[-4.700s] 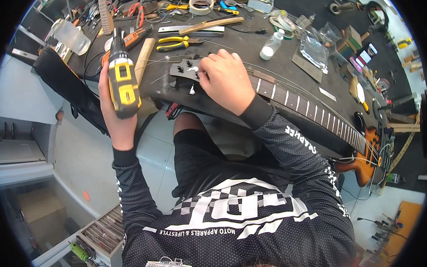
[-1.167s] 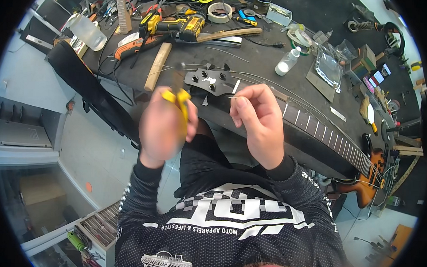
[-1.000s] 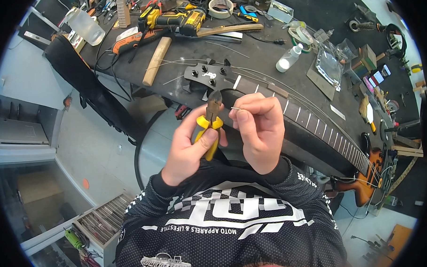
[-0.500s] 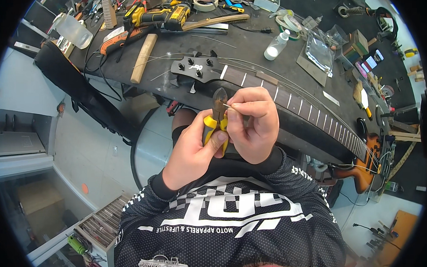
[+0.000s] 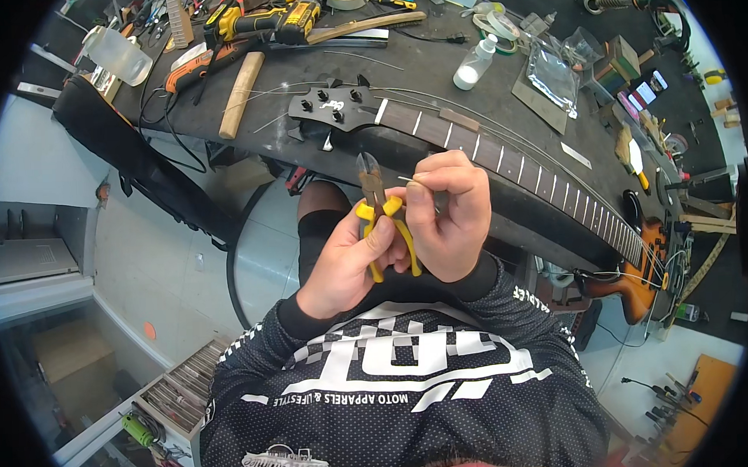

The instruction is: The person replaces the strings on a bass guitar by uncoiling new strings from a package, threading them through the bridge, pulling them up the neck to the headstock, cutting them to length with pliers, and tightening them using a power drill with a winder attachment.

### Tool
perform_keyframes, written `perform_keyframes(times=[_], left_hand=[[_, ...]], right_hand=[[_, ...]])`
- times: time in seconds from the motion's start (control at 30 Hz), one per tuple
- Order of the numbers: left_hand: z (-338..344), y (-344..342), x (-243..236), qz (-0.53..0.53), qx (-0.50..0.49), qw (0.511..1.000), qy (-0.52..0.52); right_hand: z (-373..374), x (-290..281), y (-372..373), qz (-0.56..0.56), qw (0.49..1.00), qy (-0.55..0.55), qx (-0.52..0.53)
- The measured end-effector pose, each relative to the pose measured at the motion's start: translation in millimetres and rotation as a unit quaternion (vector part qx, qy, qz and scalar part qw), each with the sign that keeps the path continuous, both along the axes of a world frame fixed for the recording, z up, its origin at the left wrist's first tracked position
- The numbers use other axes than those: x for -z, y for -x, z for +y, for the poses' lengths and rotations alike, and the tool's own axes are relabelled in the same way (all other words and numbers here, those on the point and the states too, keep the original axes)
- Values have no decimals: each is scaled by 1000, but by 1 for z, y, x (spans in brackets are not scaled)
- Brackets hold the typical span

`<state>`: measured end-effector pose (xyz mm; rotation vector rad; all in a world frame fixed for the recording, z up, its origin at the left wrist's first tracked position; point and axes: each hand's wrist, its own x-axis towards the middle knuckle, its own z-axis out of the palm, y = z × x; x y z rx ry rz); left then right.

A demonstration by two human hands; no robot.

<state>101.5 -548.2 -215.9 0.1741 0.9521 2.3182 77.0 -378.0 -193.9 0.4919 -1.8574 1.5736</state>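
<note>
My left hand (image 5: pixel 346 255) is closed round a pair of side cutters (image 5: pixel 375 192) with yellow handles. Their handles are spread and the metal jaws point away from me. Just right of the jaws, my right hand (image 5: pixel 452 214) pinches a thin pale rod or wire piece (image 5: pixel 406 180) between thumb and fingertips. Its short end sticks out toward the cutters without touching them; the rest is hidden by the fingers. Beyond both hands lies a bass guitar with a black headstock (image 5: pixel 330 110), a dark fretted neck (image 5: pixel 503 153) and a sunburst body (image 5: pixel 640 294). Its strings run loosely beside the neck.
On the dark workbench (image 5: pixel 302 67) are a wooden stick (image 5: pixel 241 96), a yellow-black power drill (image 5: pixel 280 23), an orange corded tool (image 5: pixel 203 66), a white bottle (image 5: pixel 475 64) and a plastic bag (image 5: pixel 552 72). A long black case (image 5: pixel 141 159) leans at the left.
The cutters have come away from the pale piece, tipping left, and their handles have spread wider. My right hand still pinches the piece. The whole view has shifted slightly.
</note>
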Motion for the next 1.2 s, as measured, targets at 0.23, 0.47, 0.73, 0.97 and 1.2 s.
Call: perform_keyframes(times=[0.23, 0.47, 0.73, 0.97, 1.2], left_hand=[[7, 1, -7, 3, 18, 1000, -5], [7, -6, -28, 82, -23, 990, 110], [6, -6, -32, 224, -75, 936, 262], [9, -4, -38, 360, -136, 856, 344], [9, -3, -38, 334, -119, 872, 337]], right_hand=[[5, -11, -4, 10, 999, -35, 8], [15, -18, -2, 50, 990, -130, 26], [15, -13, -2, 98, 984, -148, 15], [14, -12, -3, 124, 983, -139, 10], [13, -11, 0, 133, 983, -129, 8]])
